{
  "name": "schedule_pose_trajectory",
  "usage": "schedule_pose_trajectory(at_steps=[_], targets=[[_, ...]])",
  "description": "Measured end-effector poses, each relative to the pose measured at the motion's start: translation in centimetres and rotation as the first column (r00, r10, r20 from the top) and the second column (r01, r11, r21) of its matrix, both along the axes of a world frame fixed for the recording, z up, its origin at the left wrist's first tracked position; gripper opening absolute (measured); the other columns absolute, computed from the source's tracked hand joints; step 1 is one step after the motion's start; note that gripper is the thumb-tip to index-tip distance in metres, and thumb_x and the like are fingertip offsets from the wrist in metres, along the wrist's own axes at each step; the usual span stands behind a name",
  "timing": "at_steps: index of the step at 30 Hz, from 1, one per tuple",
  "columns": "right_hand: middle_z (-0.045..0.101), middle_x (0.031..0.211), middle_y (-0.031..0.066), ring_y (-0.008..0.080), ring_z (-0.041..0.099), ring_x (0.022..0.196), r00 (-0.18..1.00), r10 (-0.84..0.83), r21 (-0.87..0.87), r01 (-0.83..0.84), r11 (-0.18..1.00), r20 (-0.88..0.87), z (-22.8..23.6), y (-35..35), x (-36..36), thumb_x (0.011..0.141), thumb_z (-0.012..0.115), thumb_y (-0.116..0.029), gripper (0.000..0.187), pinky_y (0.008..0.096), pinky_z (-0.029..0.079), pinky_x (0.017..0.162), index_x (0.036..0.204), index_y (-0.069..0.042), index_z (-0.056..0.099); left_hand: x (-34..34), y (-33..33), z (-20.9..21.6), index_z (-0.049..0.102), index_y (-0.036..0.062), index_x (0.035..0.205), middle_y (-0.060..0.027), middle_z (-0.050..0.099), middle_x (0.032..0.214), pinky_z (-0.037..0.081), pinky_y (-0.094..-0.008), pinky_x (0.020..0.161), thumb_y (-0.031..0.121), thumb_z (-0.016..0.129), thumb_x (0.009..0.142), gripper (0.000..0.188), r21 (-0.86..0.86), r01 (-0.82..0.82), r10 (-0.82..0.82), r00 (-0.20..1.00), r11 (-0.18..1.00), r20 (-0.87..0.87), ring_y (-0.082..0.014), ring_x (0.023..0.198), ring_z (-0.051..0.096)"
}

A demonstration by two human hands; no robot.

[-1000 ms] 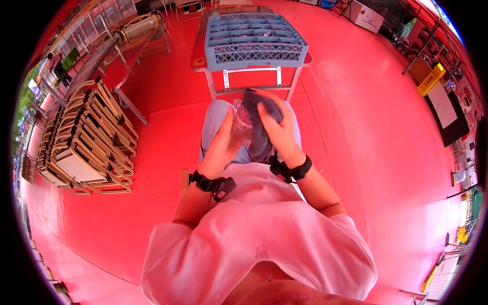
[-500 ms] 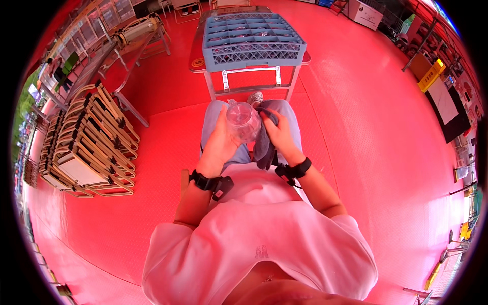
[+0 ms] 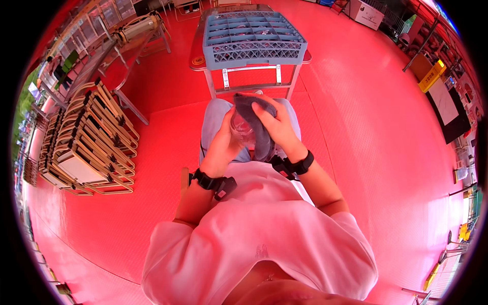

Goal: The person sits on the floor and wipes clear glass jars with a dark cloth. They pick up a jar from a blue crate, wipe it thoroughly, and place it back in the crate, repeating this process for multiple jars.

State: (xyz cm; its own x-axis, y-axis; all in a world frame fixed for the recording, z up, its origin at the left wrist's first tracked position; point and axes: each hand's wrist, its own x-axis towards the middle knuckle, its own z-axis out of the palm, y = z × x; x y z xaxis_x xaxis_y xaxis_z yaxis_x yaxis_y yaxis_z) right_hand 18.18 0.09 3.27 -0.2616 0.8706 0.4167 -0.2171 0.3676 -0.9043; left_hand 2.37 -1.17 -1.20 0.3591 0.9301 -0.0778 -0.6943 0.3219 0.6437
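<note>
My left hand [image 3: 223,142] is wrapped round the side of a clear, round drinking glass [image 3: 241,133] above my lap. With my right hand [image 3: 280,127] I grip a dark grey cloth [image 3: 262,140], pressing it over the top and right side of the glass. The cloth's lower end hangs between my hands and covers much of the glass, so its full shape is hidden. In front of my knees, a blue-grey compartment glass rack [image 3: 259,65] stands on a small table [image 3: 199,58]. Several clear glasses show inside its compartments.
Folded chairs with tan frames [image 3: 91,147] lean in a stack on the left, beside a long table [image 3: 119,84]. A yellow floor sign [image 3: 432,76] and a dark board with a white panel [image 3: 445,107] stand at the right. The floor [image 3: 371,168] is red.
My right hand has brought the cloth up and left over the glass, which it now partly covers. My left hand keeps hold of the glass almost in place. The rack has not moved.
</note>
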Motion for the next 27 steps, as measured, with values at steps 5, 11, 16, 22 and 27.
schedule_pose_trajectory(at_steps=[5, 11, 16, 22, 27], targets=[[0.067, 0.091, 0.0004, 0.0071, 0.058, 0.083, 0.988, -0.083, -0.153, 0.103, 0.983, 0.128, -2.2, 1.0, 0.6, 0.099, 0.059, -0.025, 0.031, 0.025, 0.049, 0.073, 0.114, 0.002, 0.067, -0.9, 1.1, -0.2, 0.058, 0.0129, 0.127, -0.003, 0.066, 0.121, 0.052, -0.0411, 0.095, 0.054, 0.044, 0.101, 0.05, -0.06, -0.02, 0.026, 0.994, 0.998, 0.107, -0.0215, 0.113, 0.062], [0.066, 0.083, 0.0015, 0.0076, 0.058, 0.08, 0.964, -0.064, -0.17, 0.111, 0.979, 0.258, -6.7, 3.5, 2.6, 0.096, 0.062, -0.029, 0.035, 0.0268, 0.049, 0.07, 0.11, 0.002, 0.068, -1.2, 1.4, 0.5, 0.059, 0.0116, 0.125, -0.0057, 0.066, 0.12, 0.053, -0.0445, 0.095, 0.055, 0.041, 0.101, 0.053, 0.002, 0.083, -0.083, 0.995, 0.997, 0.051, -0.024, 0.11, 0.064], [0.069, 0.083, 0.0042, 0.01, 0.062, 0.076, 0.942, -0.149, -0.109, 0.188, 0.976, 0.299, -7.5, 6.2, 5.3, 0.095, 0.063, -0.03, 0.035, 0.0281, 0.05, 0.067, 0.109, 0.002, 0.068, -2.5, 3.6, 0.4, 0.057, 0.0061, 0.127, -0.0075, 0.065, 0.12, 0.054, -0.0438, 0.093, 0.051, 0.035, 0.105, 0.054, 0.235, 0.18, -0.187, 0.982, 0.955, 0.009, -0.0236, 0.108, 0.064], [0.072, 0.095, 0.0091, 0.0128, 0.066, 0.081, 0.949, -0.146, -0.368, 0.035, 0.929, -0.279, 0.7, 4.7, 4.1, 0.096, 0.064, -0.034, 0.045, 0.0269, 0.052, 0.072, 0.118, 0.005, 0.065, -0.8, 3.6, 1.7, 0.054, 0.0052, 0.13, -0.0086, 0.062, 0.128, 0.053, -0.0429, 0.096, 0.049, 0.038, 0.105, 0.053, 0.141, 0.165, -0.169, 0.985, 0.976, 0.016, -0.0238, 0.116, 0.062], [0.07, 0.103, 0.005, 0.0091, 0.063, 0.093, 0.994, -0.106, -0.289, 0.091, 0.953, -0.038, -1.1, 6.2, 1.4, 0.096, 0.065, -0.028, 0.037, 0.0235, 0.05, 0.08, 0.119, 0.001, 0.067, 0.2, 4.7, 1.4, 0.055, 0.0086, 0.132, -0.006, 0.064, 0.127, 0.052, -0.042, 0.098, 0.048, 0.042, 0.105, 0.05, 0.093, 0.1, -0.098, 0.995, 0.991, -0.018, -0.0207, 0.116, 0.062]])
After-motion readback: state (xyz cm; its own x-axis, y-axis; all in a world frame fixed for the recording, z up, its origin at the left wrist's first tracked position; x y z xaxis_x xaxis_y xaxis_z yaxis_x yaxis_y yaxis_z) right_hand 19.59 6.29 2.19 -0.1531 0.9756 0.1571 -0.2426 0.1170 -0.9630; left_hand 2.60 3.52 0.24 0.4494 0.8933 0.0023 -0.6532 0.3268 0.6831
